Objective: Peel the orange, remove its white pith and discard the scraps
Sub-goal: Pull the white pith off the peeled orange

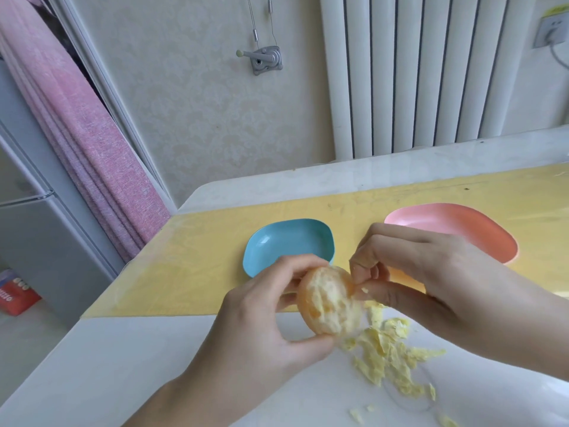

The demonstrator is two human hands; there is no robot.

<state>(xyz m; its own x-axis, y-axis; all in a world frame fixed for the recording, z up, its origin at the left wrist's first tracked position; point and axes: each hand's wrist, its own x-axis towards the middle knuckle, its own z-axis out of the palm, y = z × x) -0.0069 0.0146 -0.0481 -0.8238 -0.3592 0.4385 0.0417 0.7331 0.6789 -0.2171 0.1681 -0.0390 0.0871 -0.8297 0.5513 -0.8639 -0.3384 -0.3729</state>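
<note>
**Left hand** point(271, 318): curled round the orange point(329, 303), thumb underneath, fingers over the top and far side. I held it above the near part of the white table point(123, 365) with the bared face turned towards me.

**Right hand** point(431, 272): fingers curled in, with the thumb and forefinger tips pinched on a shred of white pith at the orange's upper right edge. I could see nothing else in it.

**Orange:** no rind on the side I could see. Pale, fuzzy patches of pith covered the flesh. By my reckoning the peeling was done and the pith only partly cleared.

**Step in hand:** stripping pith. To do it well, I judged I should:
- pinch close to the flesh;
- draw the shred low along the line of a segment so it lifts as a strip;
- turn the fruit with the left hand and not squeeze it, since a torn skin would leak juice.

**Scraps** point(388, 349): a loose yellowish heap on the table, just below and right of the orange, with a few strays nearer me. None had been discarded yet. Something clear lay by the heap, and I could not tell what it was.

**Blue dish** point(289, 245): on the yellow mat point(200, 266), just beyond the left hand.

**Pink dish** point(455, 229): on the same mat, beyond the right hand and partly hidden by it.

**Further out:** pink curtain point(77, 134) at left and radiator point(415, 72) on the far wall.
</note>
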